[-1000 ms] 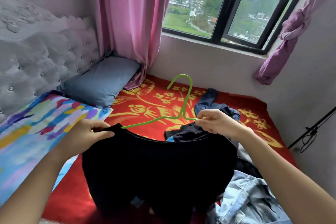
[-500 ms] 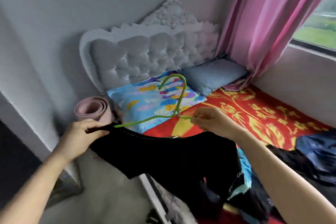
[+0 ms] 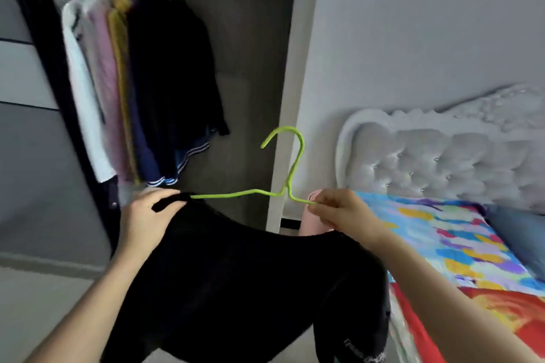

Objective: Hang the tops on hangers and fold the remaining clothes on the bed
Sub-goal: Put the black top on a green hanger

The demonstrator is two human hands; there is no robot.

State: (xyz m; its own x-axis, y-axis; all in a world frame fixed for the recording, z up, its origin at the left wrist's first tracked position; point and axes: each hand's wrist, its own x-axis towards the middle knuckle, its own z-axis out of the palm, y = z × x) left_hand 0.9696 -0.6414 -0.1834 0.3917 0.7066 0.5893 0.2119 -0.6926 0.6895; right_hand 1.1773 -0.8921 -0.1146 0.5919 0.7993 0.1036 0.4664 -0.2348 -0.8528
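Viewing from the head camera, I record the following. The left hand (image 3: 147,215) grips one shoulder of the black top (image 3: 250,280); its fingers are curled round the fabric, and a strip of cloth passes between thumb and fingers. The green hanger (image 3: 295,162) stands hook-up between the two hands. Its left arm disappears into the top at the left hand. The right hand (image 3: 345,212) pinches the hanger's right arm, thumb and fingertips clamped together on the wire. I cannot tell whether this hand also holds the fabric beneath it.

The top hangs in the air below both hands, sagging between them, in front of the open wardrobe (image 3: 250,68) and beside the bed (image 3: 501,312). It touches neither, as far as I can see.

Hanging clothes (image 3: 141,82) in white, pink, yellow and dark colours fill the wardrobe's left side. On the bed lie a multicoloured pillow (image 3: 436,239) and a blue-grey pillow (image 3: 519,227), against a tufted white headboard (image 3: 442,156). A pink roll (image 3: 312,222) shows behind the right hand.
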